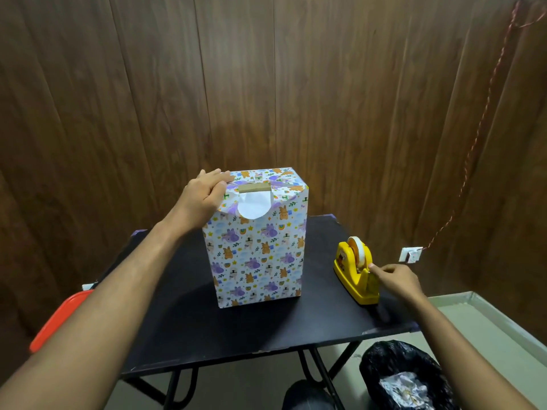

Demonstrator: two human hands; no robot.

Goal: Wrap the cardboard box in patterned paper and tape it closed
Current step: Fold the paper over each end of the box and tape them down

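The cardboard box (pixel 257 250) stands upright in the middle of the black table (pixel 266 327), covered in white paper printed with purple and orange animals. On its top end the paper folds leave a strip of bare cardboard (pixel 254 188) and a white flap (pixel 253 206) showing. My left hand (pixel 207 192) rests flat on the top left corner, pressing the folded paper down. My right hand (pixel 395 278) pinches the tape end at the cutter of the yellow tape dispenser (pixel 356 275), which sits to the right of the box.
A black bin bag (pixel 399 377) with crumpled paper scraps stands on the floor at lower right. Something red (pixel 56 321) pokes out past the table's left edge. A wood-panelled wall is close behind the table.
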